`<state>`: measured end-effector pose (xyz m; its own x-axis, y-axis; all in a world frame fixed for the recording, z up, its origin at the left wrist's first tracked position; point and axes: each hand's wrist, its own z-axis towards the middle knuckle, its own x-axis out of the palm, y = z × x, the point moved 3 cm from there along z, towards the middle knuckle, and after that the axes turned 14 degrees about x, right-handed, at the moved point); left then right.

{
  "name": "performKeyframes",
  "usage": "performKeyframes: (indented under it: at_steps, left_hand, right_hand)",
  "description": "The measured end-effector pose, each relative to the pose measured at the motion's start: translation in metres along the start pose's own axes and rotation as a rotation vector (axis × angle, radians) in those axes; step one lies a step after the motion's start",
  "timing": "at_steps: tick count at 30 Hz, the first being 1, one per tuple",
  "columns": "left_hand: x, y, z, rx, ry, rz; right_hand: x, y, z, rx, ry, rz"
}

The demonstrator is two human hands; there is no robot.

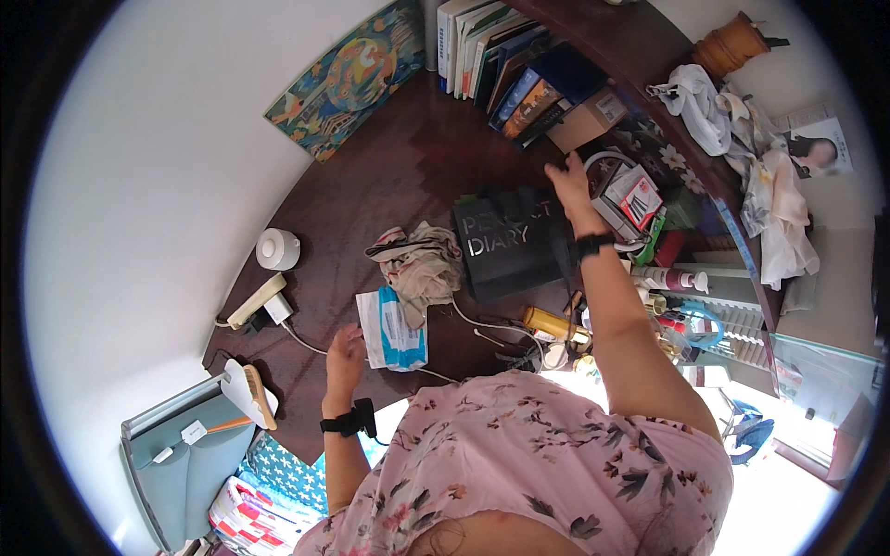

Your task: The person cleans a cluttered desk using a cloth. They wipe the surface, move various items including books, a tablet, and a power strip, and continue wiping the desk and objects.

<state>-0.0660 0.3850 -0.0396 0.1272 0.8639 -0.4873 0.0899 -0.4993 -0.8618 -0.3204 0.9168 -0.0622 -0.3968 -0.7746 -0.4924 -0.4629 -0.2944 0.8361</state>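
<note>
My left hand [345, 353] hovers at the desk's near side, just left of a blue-and-white soft packet [396, 337]; nothing shows in its loosely bent fingers. Reaching far right, my right hand [571, 187] has thumb and fingers apart and looks empty. It is beside a black paper bag [511, 250] with large lettering, which lies on the dark wooden desk [389, 181]. Right of that hand is a container with a white curved handle [612, 158], holding small boxes. Between packet and bag sits a crumpled beige cloth [421, 267], partly overlapping the packet.
Books [480, 52] and a cardboard box [591, 118] stand at the back. A white round device [278, 249] and a power strip [257, 300] are at left. An amber bottle [553, 325], cables and toiletries crowd the right front. Fabric [702, 104] hangs over the shelf.
</note>
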Motion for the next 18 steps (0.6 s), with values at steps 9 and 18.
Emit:
performKeyframes:
  at_steps: [9,18]
  left_hand:
    - [0.009,-0.013,0.017,0.094,0.030,-0.139]
    - [0.018,-0.013,0.005,0.158,0.092,-0.111]
  right_hand:
    - [-0.053,-0.049,-0.120,0.381,0.274,-0.326]
    - [-0.034,-0.058,-0.117,0.216,0.221,-0.117]
